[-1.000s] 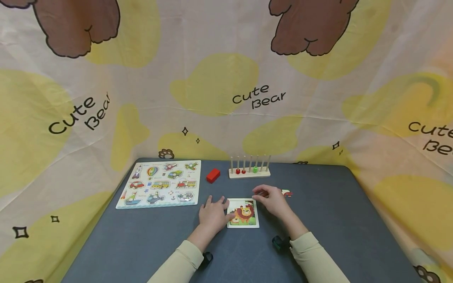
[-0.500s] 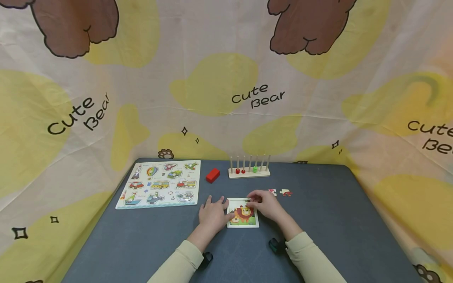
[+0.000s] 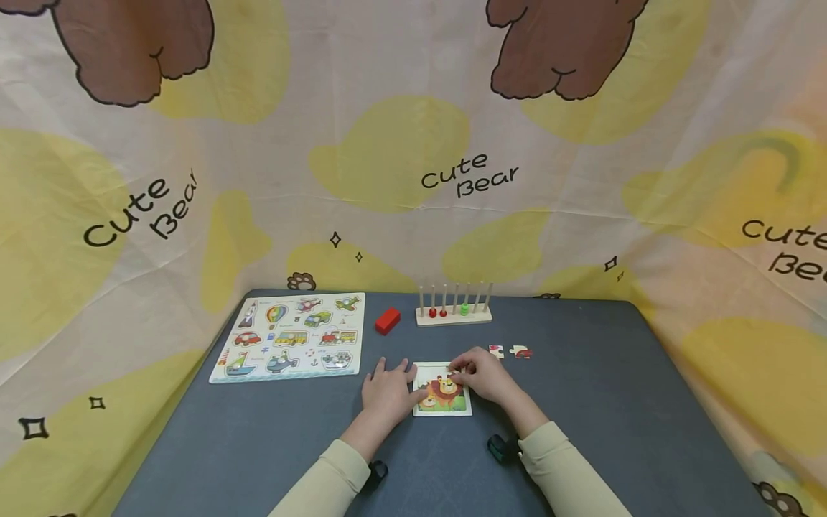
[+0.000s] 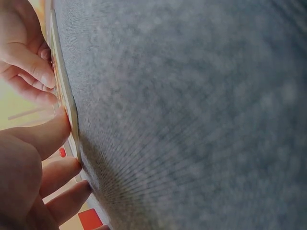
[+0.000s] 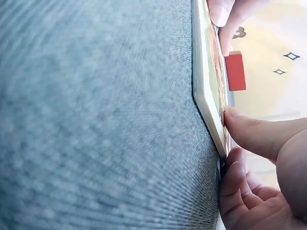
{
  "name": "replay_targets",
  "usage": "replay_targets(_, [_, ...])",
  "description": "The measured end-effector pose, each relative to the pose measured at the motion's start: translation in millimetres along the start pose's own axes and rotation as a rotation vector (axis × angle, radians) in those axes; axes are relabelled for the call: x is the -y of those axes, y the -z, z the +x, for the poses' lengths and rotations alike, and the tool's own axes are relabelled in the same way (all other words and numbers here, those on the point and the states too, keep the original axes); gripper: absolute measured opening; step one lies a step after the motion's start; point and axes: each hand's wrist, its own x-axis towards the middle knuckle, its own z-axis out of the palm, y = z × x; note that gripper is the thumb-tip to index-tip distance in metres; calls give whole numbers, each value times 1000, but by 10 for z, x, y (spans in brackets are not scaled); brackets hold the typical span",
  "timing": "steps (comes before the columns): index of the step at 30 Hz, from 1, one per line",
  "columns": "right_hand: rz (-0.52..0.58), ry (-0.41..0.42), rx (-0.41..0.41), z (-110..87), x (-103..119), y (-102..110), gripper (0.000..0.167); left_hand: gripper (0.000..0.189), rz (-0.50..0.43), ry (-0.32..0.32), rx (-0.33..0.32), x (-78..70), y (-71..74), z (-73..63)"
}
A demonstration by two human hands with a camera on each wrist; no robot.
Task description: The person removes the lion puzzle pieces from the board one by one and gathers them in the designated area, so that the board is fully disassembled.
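A small lion jigsaw puzzle (image 3: 444, 403) in a pale frame lies flat before the person, its top left part showing bare white. At its left side, the left hand (image 3: 385, 391) rests with fingers spread. In the left wrist view, the left thumb (image 4: 53, 132) lies on the frame's edge and the fingertips touch its side. Over the puzzle's upper right corner, the right hand (image 3: 486, 375) pinches a puzzle piece mostly hidden by the fingers. From the right wrist view, the right thumb (image 5: 249, 132) is down at the puzzle's surface, with the other fingers curled by the frame.
Two loose jigsaw pieces, one (image 3: 496, 351) beside another (image 3: 520, 352), lie beyond the right hand. A vehicle puzzle board (image 3: 258, 359) stands at the back left. Near it are a red block (image 3: 388, 321) and a peg counting rack (image 3: 454, 320) with beads.
The right hand has moved left and toward the person, from beside the puzzle onto its upper right part, uncovering a loose piece behind it. The left hand stays in place.
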Motion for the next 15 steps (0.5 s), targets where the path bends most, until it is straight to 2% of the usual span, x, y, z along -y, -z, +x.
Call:
replay_targets(8, [-60,45,52,20,1,-6,8,63,-2,6,2,6,-6,4])
replay_targets(15, [-56,49,50,17,20,0,5,63,0,6,7,4,-6,1])
